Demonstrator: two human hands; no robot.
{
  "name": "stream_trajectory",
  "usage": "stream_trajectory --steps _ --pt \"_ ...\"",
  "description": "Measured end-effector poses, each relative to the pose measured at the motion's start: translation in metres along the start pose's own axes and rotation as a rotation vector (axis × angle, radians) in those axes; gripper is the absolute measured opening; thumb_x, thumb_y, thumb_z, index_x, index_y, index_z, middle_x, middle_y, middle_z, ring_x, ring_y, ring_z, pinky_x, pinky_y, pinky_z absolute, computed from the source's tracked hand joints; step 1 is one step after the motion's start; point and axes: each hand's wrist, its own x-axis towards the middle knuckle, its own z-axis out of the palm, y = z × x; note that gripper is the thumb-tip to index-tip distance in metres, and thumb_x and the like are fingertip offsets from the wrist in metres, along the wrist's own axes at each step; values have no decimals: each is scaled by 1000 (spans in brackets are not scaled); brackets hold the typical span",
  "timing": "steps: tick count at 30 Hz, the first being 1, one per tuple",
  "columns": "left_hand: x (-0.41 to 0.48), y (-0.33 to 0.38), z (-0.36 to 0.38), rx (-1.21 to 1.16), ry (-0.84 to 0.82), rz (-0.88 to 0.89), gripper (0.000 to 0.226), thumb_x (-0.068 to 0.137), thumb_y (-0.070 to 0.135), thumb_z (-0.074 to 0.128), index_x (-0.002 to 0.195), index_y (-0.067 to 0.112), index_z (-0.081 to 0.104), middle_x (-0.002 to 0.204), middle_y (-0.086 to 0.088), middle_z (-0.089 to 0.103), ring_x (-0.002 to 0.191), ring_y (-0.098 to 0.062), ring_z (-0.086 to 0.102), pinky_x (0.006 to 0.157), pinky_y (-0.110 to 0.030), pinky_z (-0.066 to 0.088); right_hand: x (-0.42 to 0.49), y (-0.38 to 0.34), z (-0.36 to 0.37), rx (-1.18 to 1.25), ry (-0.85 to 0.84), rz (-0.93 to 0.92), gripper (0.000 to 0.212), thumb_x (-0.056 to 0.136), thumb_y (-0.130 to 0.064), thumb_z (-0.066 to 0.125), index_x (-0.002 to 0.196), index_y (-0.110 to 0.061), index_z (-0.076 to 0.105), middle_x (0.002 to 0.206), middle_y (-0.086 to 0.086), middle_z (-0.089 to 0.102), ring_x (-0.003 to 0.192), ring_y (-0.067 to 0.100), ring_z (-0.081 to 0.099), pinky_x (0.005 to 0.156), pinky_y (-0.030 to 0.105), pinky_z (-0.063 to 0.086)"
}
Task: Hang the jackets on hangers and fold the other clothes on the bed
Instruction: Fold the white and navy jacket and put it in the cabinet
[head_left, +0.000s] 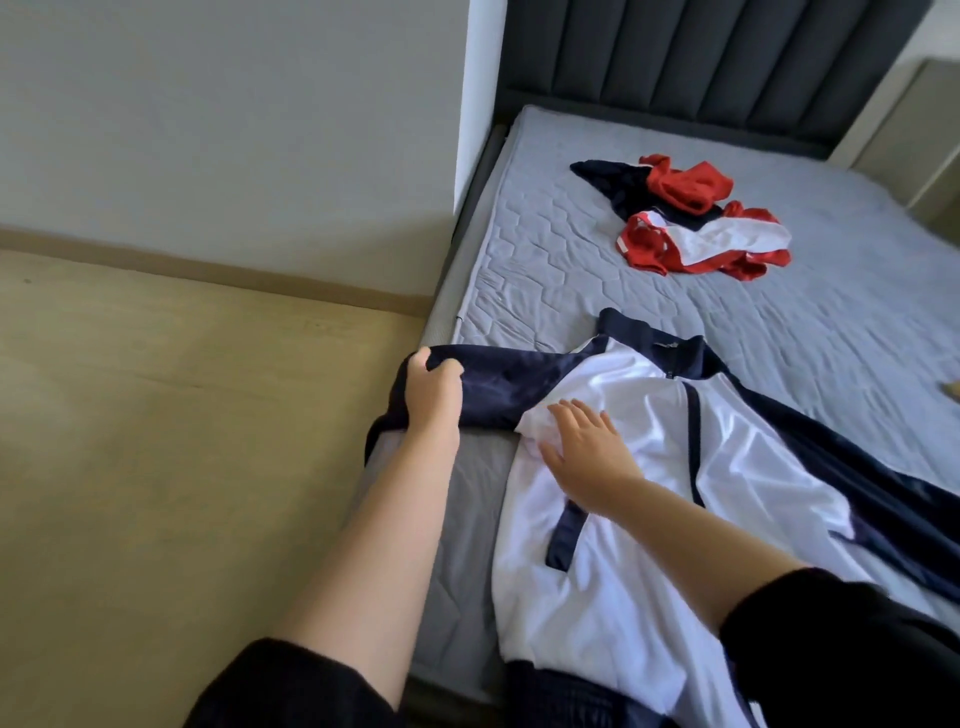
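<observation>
Because the bed (571, 270) carries the jacket (753, 467) at its near corner, the slick cloth could slide off the edge. Its sleeve (498, 384) is clutched in the left hand (434, 389) while the right hand (587, 447) lies flat and loose on the chest; a hard tug might bunch it.

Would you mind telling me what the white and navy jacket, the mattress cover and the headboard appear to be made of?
White and navy jacket: a smooth synthetic, probably polyester, with a satin sheen; bright highlights run along its folds.
Mattress cover: matt grey quilted fabric; stitched lines pucker the surface.
Headboard: dark grey padded upholstery in vertical channels, likely fabric, though the weave is too small to tell.
</observation>
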Motion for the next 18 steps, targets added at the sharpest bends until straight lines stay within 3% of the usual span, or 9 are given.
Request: stream_trajectory --steps 3,5,11,15,18 --pt "-25 -8 23 287 -217 117 56 90 9 49 145 14 37 146 -6 42 131 -22 41 98 -25 32 -17 28 -14 -17 -1 65 54 102 -38 31 150 -14 21 159 4 17 148 17 6 120 37 3" --pt "-38 -16 39 452 -276 189 55 89 8 49 143 13 39 145 -6 42 131 -22 41 101 -27 33 -27 51 -24 -30 23 106 54 102 -38 32 149 -14 23 158 4 18 148 18 8 120 37 5" --pt "-36 -22 101 775 -380 419 48 86 10 49 134 13 49 139 -6 51 127 -24 46 100 -30 38 -30 133 -40 29 134 257 41 98 -30 41 132 -9 45 137 7 45 133 26 34 110 38 26" --pt "-5 -28 151 955 -424 493 48 91 13 46 139 15 44 142 -7 47 128 -25 44 98 -30 38 -5 177 -39 185 191 377 43 98 -27 41 137 -9 43 144 8 42 134 25 35 109 35 27" --pt "24 -32 180 1041 -406 491 46 95 16 42 140 16 42 141 -6 48 126 -27 46 97 -32 38 22 206 -33 265 173 452 44 98 -28 42 138 -9 41 145 6 40 130 24 40 98 34 36"
